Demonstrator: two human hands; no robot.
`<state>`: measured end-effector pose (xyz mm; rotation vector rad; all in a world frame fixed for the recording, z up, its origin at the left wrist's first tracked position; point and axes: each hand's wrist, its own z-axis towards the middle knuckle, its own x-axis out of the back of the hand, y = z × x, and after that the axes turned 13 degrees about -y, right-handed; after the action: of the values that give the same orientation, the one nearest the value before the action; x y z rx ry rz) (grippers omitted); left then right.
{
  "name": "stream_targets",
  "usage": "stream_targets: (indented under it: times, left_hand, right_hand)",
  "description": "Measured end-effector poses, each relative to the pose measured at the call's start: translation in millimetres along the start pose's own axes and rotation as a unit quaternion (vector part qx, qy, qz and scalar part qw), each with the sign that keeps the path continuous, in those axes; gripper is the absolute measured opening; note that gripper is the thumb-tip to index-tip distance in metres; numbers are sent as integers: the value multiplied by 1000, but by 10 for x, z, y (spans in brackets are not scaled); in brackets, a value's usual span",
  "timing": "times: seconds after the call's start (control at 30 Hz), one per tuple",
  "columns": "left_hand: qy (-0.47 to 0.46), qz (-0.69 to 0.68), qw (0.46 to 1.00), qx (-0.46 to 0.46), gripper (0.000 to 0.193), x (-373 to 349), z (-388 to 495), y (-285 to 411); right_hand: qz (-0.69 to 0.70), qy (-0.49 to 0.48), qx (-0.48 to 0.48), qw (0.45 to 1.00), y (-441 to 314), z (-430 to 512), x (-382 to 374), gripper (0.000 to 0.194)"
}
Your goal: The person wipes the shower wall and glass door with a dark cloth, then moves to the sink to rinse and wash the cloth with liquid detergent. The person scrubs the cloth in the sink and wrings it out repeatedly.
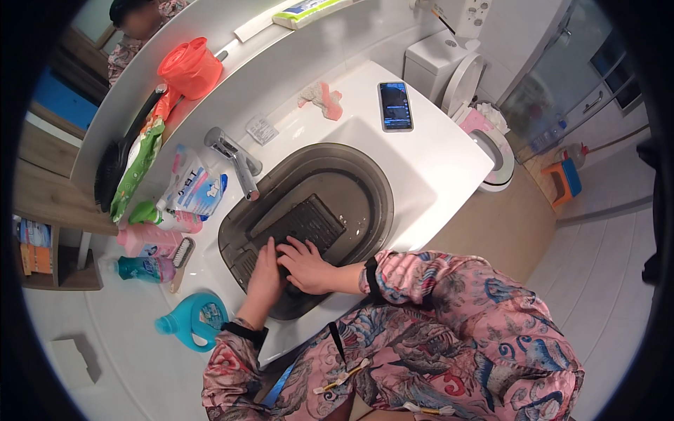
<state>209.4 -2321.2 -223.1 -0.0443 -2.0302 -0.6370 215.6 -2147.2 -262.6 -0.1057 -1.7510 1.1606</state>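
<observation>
A translucent dark grey plastic wash basin [380, 181] stands in the white sink, with shallow water and a few suds inside. In it lies a dark ribbed panel [321, 223] that looks like a washboard. My left hand [265, 281] is over the basin's near left part, fingers close together and pointing away from me. Beside it, my right hand [308, 269] reaches in from the right, its fingers bent and slightly apart over the dark surface. The two hands nearly meet at the fingertips. Whatever lies under them is dark and mostly hidden, so any grip is unclear.
The chrome faucet [239, 168] reaches over the basin's far rim. Several detergent containers, including a teal jug [197, 321], and a scrub brush [182, 258] line the left side. A phone [396, 106] and a crumpled cloth [324, 100] lie on the counter [442, 152].
</observation>
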Motion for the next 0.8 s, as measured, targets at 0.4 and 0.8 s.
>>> stream_targets:
  times: [0.4, 0.8]
  left_hand:
    - [-87, 25, 986, 142, 79, -93, 1341, -117]
    - [-14, 9, 997, 72, 101, -304, 25, 12]
  right_hand:
    - [88, -55, -391, 915, 932, 791, 425, 82]
    - [83, -128, -61, 986, 73, 162, -2, 31]
